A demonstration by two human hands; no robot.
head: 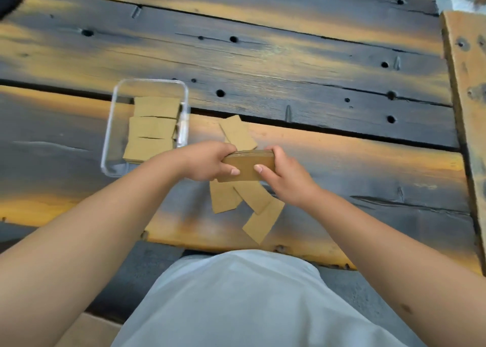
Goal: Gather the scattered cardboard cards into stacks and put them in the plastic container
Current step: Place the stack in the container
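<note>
The stack of cards (247,169) is plain tan-brown, as are the loose cards (251,202) on the table and the cards (152,128) inside the clear, colourless plastic container (110,125). The plank table (315,83) is dark grey-black streaked with orange-yellow patches and dotted with black holes. The person's garment (249,302) is pale grey-white and unpatterned.

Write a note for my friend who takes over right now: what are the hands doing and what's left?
Left hand and right hand: both grip one stack by its ends, held above the table.
Container: to the left, three stacks already in it.
Loose cards: one beyond the hands, three nearer the body.
Left: put the held stack in, gather the loose cards, add them.
</note>
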